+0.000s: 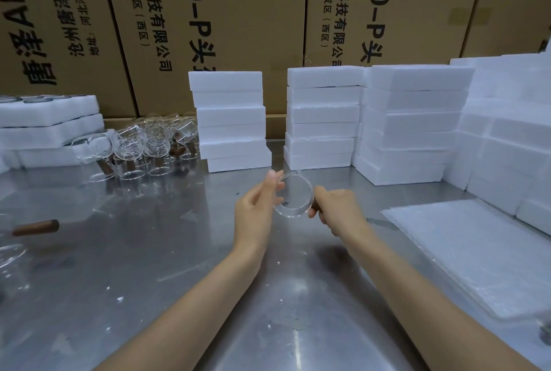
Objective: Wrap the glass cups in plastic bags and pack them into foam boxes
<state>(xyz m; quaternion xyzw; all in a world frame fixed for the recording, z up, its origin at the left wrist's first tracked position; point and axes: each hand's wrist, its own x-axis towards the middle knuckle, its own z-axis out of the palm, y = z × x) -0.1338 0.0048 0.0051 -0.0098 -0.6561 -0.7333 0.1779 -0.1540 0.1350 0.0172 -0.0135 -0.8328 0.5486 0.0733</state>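
Observation:
A clear glass cup (293, 196) with a brown wooden handle is held above the middle of the steel table (149, 266), its round mouth facing me. My left hand (258, 206) pinches the cup's left rim between thumb and fingers. My right hand (335, 205) grips the wooden handle, which it mostly hides. A flat stack of clear plastic bags (471, 251) lies at the right. White foam boxes (322, 117) stand in stacks behind the cup.
Several more glass cups (143, 144) with wooden handles crowd the back left, beside foam trays (47, 126). Another cup with a wooden handle (35, 227) lies at the left edge. Tall foam stacks (507, 132) fill the right side. Cardboard cartons (238, 13) wall off the back.

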